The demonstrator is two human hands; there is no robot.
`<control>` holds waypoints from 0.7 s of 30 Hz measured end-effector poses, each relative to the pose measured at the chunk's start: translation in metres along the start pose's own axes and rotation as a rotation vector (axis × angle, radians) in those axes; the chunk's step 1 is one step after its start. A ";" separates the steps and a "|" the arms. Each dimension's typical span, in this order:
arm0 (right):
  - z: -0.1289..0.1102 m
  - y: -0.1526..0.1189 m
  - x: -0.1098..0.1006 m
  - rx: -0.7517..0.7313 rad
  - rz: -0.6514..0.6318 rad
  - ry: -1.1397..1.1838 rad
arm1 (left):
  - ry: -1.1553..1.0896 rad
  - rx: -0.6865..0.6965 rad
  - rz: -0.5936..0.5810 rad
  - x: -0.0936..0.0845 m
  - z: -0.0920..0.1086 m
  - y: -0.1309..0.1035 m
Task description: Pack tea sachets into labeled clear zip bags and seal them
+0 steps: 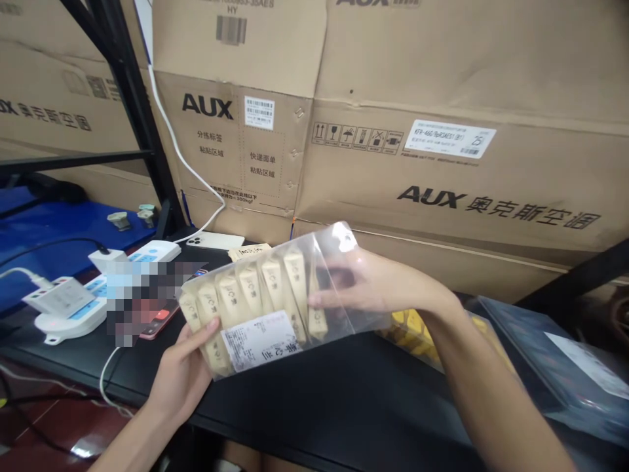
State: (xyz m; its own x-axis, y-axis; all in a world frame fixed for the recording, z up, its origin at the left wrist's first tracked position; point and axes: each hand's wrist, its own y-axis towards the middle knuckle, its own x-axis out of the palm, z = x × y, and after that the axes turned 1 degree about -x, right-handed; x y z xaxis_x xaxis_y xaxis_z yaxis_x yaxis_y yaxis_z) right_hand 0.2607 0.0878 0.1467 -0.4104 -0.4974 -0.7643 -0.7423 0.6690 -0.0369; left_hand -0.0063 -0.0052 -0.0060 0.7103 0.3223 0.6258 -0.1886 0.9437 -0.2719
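Note:
A clear plastic bag [263,342] with a white printed label hangs tilted above the black table, its right end higher. Inside it stand several slim beige packets [248,288] with dark printed characters, side by side in a row. My left hand [184,367] grips the bag's lower left end, thumb on the front and the other fingers underneath. My right hand [363,282] reaches in through the bag's right end, seen through the plastic. Its fingers close on the rightmost beige packet [317,321], which stands slightly apart from the row.
On the black table [314,419] lie a power strip [98,288] with plugged chargers, a phone [152,321], a white phone [215,241] and a beige packet [250,251]. A pack of yellow packets [417,334] and a dark plastic-wrapped pack [550,367] lie right. Large cardboard boxes [442,85] stand behind.

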 end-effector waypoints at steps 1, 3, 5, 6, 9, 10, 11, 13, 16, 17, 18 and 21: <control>-0.001 0.002 0.003 0.012 0.017 0.007 | -0.012 -0.010 -0.004 0.000 0.001 0.001; -0.002 0.006 0.008 0.015 0.062 0.031 | -0.027 -0.023 -0.007 0.000 0.004 0.002; -0.003 0.008 0.009 0.013 0.080 0.037 | -0.034 -0.029 0.005 0.000 0.005 0.002; -0.004 0.007 0.008 0.015 0.054 0.027 | -0.038 -0.033 0.014 0.000 0.005 0.002; -0.007 0.005 0.005 0.035 -0.087 -0.054 | -0.042 -0.039 0.031 0.001 0.003 0.001; -0.008 0.004 0.005 0.048 -0.127 -0.085 | -0.041 -0.037 0.029 0.001 0.002 0.000; -0.009 0.003 0.006 0.064 -0.148 -0.113 | -0.038 -0.032 0.026 0.001 0.001 0.000; -0.010 0.004 0.009 0.078 -0.094 -0.161 | -0.029 -0.019 0.018 0.001 0.001 0.000; -0.009 0.008 0.013 0.044 0.179 -0.209 | -0.018 -0.013 -0.001 0.001 0.003 0.000; -0.009 0.009 0.014 0.019 0.274 -0.190 | -0.020 -0.015 -0.009 0.002 0.004 0.000; -0.008 0.011 0.014 -0.013 0.346 -0.151 | -0.025 -0.016 -0.012 0.002 0.005 0.000; -0.005 0.013 0.012 -0.102 0.385 0.018 | -0.052 -0.029 0.012 0.002 0.005 0.002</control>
State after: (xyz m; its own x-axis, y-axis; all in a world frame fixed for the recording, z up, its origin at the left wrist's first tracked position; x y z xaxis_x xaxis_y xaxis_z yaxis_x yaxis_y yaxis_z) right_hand 0.2434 0.0883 0.1401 -0.6775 -0.2307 -0.6984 -0.5808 0.7504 0.3155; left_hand -0.0088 -0.0026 -0.0012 0.6719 0.3382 0.6589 -0.1768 0.9372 -0.3008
